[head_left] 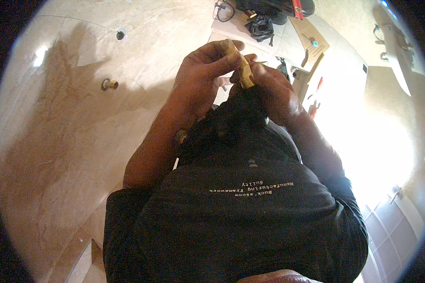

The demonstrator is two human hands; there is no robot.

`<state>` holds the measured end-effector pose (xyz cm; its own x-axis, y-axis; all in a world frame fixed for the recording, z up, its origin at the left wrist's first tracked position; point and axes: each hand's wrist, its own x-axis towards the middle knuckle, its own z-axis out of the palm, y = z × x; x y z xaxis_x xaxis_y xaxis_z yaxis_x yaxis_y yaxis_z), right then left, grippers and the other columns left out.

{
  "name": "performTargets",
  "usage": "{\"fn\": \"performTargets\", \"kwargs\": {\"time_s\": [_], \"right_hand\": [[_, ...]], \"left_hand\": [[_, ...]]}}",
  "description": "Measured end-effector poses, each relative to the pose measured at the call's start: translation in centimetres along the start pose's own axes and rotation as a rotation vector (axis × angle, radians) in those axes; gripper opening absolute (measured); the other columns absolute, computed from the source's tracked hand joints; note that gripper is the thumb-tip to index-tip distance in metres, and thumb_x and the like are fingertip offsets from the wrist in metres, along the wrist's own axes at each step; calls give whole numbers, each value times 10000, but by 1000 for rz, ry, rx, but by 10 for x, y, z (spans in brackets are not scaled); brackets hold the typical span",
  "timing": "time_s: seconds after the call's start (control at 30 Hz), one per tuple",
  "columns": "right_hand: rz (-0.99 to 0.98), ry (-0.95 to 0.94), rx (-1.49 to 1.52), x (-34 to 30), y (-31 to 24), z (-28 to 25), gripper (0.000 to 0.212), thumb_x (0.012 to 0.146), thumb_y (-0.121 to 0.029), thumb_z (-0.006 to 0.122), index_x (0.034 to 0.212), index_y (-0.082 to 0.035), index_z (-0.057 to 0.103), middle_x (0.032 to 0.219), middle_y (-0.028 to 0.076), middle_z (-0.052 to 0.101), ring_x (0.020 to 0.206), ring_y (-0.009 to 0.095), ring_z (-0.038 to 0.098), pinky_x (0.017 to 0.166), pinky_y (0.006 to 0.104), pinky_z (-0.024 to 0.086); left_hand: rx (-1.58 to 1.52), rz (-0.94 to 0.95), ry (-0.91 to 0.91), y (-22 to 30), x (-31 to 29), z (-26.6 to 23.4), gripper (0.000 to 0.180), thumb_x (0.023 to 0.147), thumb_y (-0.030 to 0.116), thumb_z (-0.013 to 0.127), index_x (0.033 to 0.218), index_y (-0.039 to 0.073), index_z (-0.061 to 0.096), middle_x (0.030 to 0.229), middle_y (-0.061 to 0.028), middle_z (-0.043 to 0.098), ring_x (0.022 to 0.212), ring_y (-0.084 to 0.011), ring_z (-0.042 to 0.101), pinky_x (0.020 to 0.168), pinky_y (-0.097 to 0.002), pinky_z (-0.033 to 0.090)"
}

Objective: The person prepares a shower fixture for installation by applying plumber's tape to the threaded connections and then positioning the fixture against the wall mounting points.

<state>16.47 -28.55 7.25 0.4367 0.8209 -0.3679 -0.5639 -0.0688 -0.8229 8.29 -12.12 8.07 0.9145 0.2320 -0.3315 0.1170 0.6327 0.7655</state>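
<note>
Up in front of my chest, both hands meet around a short, yellowish brass-coloured fitting [247, 78]. My left hand [204, 63] is closed, its thumb and fingers pinching the upper end of the piece. Close against its other side, my right hand [275, 89] is closed too, with bent fingers on the fitting; most of its fingertips are hidden. The fitting tilts, its lower end toward my dark shirt. Its exact kind is too small and shaded to tell.
On the beige stone wall at left, a brass pipe stub [109, 85] sticks out below a round hole [121, 34]. A black bag [260, 28], a brown cardboard sheet [309, 37] and red-handled tools [315, 111] lie beyond my hands. Strong light glares at right.
</note>
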Motion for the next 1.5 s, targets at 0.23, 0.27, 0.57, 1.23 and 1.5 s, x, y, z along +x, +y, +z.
{"fn": "performTargets", "kwargs": {"time_s": [0.23, 0.27, 0.57, 1.23, 1.5], "right_hand": [[-18, 1, -35, 0, 9, 8, 471, 1024, -466, 471, 1023, -13, 602, 907, 97, 645, 789, 144, 585, 728, 293, 472], [-16, 2, -37, -1, 11, 9, 471, 1024, -466, 471, 1023, -13, 602, 907, 97, 645, 789, 144, 585, 728, 293, 472], [-213, 308, 117, -14, 33, 28, 489, 1054, -461, 391, 1030, -10, 577, 858, 116, 653, 747, 176, 601, 715, 310, 485], [-627, 628, -136, 12, 12, 33, 508, 1073, -471, 326, 995, -25, 555, 823, 90, 642, 684, 162, 603, 666, 298, 510], [-816, 518, -313, 4, -40, 4, 496, 1060, -491, 335, 1022, -42, 542, 851, 97, 611, 716, 150, 590, 605, 299, 469]], "left_hand": [[120, -24, -84, -2, 5, 2, 515, 987, 330, 601, 1338, -24, 471, 1277, -195, 612, 1229, -317, 585, 1016, -473, 475], [58, 6, -69, -5, 6, 3, 495, 1003, 324, 574, 1343, -22, 469, 1300, -198, 590, 1254, -321, 566, 1024, -465, 473], [214, 475, 378, -48, -22, -84, 275, 977, 136, 565, 1161, -66, 534, 1130, -204, 623, 1092, -325, 639, 1016, -453, 511], [-151, -120, -48, -56, -41, -14, 934, 877, 756, 451, 1498, 73, 307, 1491, -148, 436, 1440, -313, 323, 1190, -500, 196], [67, 244, -154, -76, 6, 41, 1009, 905, 786, 220, 1541, 10, 114, 1621, -150, 186, 1503, -259, 163, 1212, -446, 141]]}}
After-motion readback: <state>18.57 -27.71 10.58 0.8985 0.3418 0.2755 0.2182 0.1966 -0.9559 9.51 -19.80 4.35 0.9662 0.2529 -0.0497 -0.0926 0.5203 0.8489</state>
